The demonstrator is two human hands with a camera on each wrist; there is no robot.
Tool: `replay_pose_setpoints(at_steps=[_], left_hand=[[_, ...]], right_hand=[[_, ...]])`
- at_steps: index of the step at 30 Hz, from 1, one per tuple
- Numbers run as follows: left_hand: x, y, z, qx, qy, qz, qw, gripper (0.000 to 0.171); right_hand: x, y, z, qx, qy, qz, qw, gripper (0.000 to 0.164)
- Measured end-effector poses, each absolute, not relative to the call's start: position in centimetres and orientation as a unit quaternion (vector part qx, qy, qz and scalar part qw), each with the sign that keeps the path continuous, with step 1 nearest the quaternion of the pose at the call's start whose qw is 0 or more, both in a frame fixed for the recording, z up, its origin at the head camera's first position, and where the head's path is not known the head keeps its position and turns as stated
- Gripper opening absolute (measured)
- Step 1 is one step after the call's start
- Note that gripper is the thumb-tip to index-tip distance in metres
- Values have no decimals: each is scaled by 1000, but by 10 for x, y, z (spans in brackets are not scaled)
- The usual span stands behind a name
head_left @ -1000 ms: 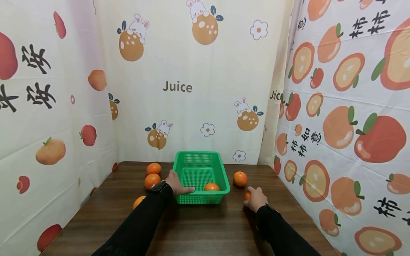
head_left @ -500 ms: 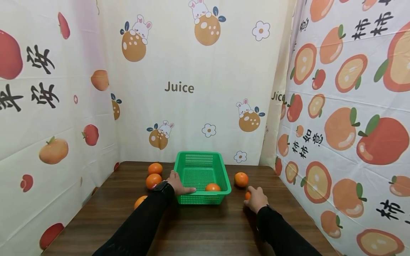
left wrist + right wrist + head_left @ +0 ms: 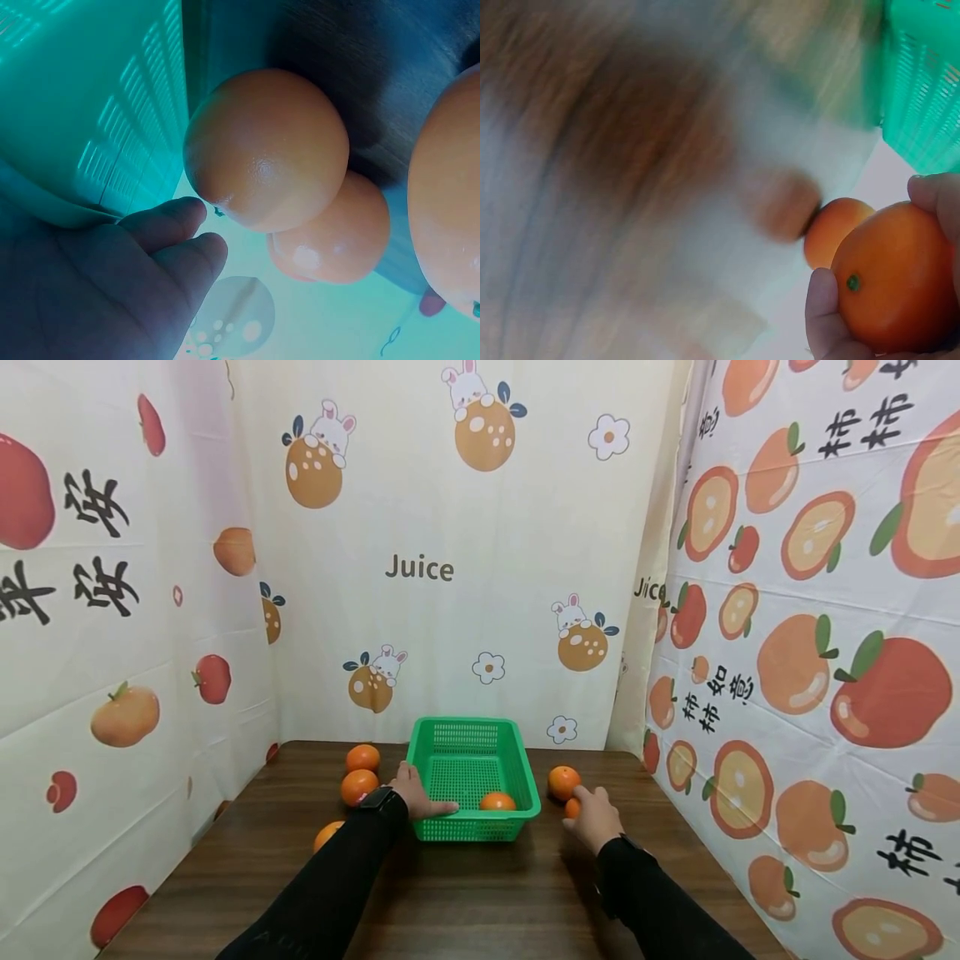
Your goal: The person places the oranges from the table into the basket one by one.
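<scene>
A green plastic basket [image 3: 437, 828] with perforated walls stands on the table, one orange [image 3: 497, 802] lying inside near its front. My left hand [image 3: 415, 795] grips the basket's front left corner, thumb along the front rim and fingers on the left side. In the left wrist view, two fingertips show beside the basket wall, close to an orange [image 3: 266, 150] outside it. To the right of the basket, my right hand [image 3: 596, 822] holds an orange [image 3: 896, 277] between thumb and fingers, its small green stem end showing. Another orange [image 3: 563, 783] sits just beyond that hand.
Left of the basket, two oranges sit close together, a far orange [image 3: 363, 757] and a nearer orange [image 3: 359, 787]. Closer to me, another orange [image 3: 327, 835] is partly hidden by my left sleeve. Fruit-printed curtains surround the dark wooden table [image 3: 465, 902] at the back and sides.
My right hand has shifted slightly left and away from me with the orange, towards the other orange on that side. My left hand and the basket stay in place.
</scene>
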State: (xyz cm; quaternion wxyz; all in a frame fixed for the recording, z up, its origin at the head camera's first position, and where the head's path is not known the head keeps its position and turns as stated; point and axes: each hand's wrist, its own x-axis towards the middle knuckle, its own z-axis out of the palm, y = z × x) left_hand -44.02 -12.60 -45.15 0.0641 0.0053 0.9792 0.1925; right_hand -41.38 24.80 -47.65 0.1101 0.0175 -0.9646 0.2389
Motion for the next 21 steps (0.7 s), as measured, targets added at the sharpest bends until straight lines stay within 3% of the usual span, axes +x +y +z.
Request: replay_pose_setpoints(at_steps=[12,21], left_hand=[[-437,-125,-450,11,980,193,54,141],[-436,-125,-448,8,978,200,58,132]], right_hand=[[-412,238,-463,30,-962,234,137,55],[-414,232,-455,33,-959,238,150,56]])
